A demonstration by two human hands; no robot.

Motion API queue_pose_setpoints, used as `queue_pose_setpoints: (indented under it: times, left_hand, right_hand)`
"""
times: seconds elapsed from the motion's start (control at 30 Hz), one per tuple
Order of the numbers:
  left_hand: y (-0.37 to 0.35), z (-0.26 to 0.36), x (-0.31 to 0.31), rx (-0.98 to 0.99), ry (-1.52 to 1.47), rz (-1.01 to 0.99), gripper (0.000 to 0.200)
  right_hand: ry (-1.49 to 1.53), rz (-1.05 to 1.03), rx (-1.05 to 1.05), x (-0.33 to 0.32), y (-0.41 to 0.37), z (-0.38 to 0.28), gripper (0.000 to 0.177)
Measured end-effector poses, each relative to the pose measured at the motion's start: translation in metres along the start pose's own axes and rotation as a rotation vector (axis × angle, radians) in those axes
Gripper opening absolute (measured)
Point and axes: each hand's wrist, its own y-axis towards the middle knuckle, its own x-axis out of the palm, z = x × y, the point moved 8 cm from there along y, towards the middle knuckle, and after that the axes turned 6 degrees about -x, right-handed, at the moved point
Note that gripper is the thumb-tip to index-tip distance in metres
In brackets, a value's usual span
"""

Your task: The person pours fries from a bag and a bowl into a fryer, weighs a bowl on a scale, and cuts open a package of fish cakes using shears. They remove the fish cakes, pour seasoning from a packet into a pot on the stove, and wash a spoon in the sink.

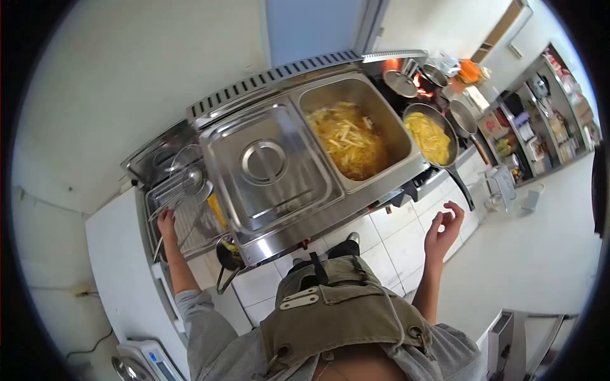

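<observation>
My left hand (166,223) is at the far left, over a metal drain tray (194,223) beside the fryer. Its fingers are curled around something thin that I cannot make out, among shiny metal utensils. A ladle (192,180) and a round strainer (188,157) lie just beyond it. My right hand (443,231) hangs in the air at the right, fingers loosely bent and apart, with nothing in it. The nearest thing to it is the black handle of a frying pan (432,136) holding yellow food. French fries (346,136) bubble in oil in the fryer's open right basin (397,136).
A steel lid (292,171) covers the left basin. Flames burn on the stove (422,86) behind the frying pan, near another pan (462,117). A small black pan (229,253) juts out by the fryer's front left corner. Stocked shelves (540,120) stand right; a scale (155,359) sits lower left.
</observation>
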Motion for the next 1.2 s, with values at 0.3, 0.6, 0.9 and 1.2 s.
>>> queue_pose_setpoints:
  times: [0.3,0.6,0.9,1.2]
  left_hand:
    - [-0.073,0.123,0.077,0.62,1.164,-0.133,0.03]
    - [-0.095,0.209,0.068,0.657,1.129,-0.318,0.021]
    - [-0.256,0.308,0.045,0.415,0.442,-0.076,0.034]
    - [-0.438,0.256,0.243,0.28,-0.035,-0.501,0.038]
  right_hand:
    - [-0.089,0.041,0.086,-0.034,-0.021,0.018,0.026]
    - [-0.018,-0.106,0.108,-0.002,-0.028,0.019,0.026]
    - [0.525,-0.422,0.165,0.074,-0.024,-0.038,0.019]
    - [0.846,-0.927,-0.179,0.115,-0.013,-0.19,0.052]
